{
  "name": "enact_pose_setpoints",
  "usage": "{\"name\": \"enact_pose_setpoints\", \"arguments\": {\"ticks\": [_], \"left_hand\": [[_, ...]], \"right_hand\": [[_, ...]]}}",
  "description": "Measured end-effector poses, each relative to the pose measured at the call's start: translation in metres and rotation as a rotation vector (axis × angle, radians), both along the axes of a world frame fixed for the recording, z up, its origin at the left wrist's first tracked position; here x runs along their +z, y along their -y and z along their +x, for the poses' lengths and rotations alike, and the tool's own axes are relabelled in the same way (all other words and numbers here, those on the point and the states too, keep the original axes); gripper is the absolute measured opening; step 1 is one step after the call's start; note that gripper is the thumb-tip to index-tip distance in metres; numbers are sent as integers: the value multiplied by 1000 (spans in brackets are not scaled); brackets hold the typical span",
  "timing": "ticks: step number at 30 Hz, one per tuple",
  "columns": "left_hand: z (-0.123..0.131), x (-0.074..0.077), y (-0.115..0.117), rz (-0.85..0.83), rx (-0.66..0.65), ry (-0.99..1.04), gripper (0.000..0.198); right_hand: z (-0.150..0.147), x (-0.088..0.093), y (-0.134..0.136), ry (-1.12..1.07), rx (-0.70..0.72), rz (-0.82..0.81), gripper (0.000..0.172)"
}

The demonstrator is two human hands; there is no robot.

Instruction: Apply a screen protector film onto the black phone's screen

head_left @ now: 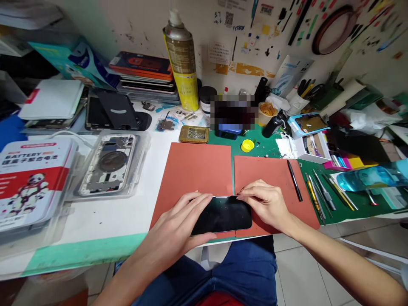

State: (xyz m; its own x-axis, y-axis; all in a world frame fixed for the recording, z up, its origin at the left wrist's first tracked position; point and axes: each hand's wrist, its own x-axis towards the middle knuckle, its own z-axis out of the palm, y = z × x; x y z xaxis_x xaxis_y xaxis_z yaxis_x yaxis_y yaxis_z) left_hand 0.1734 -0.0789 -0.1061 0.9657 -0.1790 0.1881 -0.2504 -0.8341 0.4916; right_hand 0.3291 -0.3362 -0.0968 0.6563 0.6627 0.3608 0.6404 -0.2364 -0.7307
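A black phone lies screen up on two red mats at the bench's front edge. My left hand rests over the phone's left end, fingers stretched along its top edge. My right hand sits at the phone's upper right corner, fingertips pinched together against the top edge. What the pinch holds, if anything, I cannot make out.
A phone rear housing in a clear tray and a battery box sit at left. A tall spray can stands at the back. Tweezers and picks lie right of the mats on a green cutting mat.
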Motion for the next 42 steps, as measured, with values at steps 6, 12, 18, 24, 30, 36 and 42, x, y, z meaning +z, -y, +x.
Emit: {"name": "enact_pose_setpoints", "arguments": {"ticks": [6,12,18,24,30,36,42], "left_hand": [[0,-3,-7,-30,-24,48,74],[5,7,-18,-16,-107,38,74],[9,12,-20,16,-132,86,68],[12,18,-16,-5,-98,83,59],[17,14,-17,-83,-48,43,55],[16,9,-18,-107,-58,59,57],[14,10,-17,-72,-54,67,63]], "right_hand": [[-3,0,-1,-34,25,-25,9],[34,29,29,-227,-93,4,23],[159,29,4,66,-809,-76,78],[191,10,-29,23,-894,-127,58],[118,38,24,113,-553,46,58],[20,60,75,389,-93,-303,53],[2,57,72,586,45,-440,67]]}}
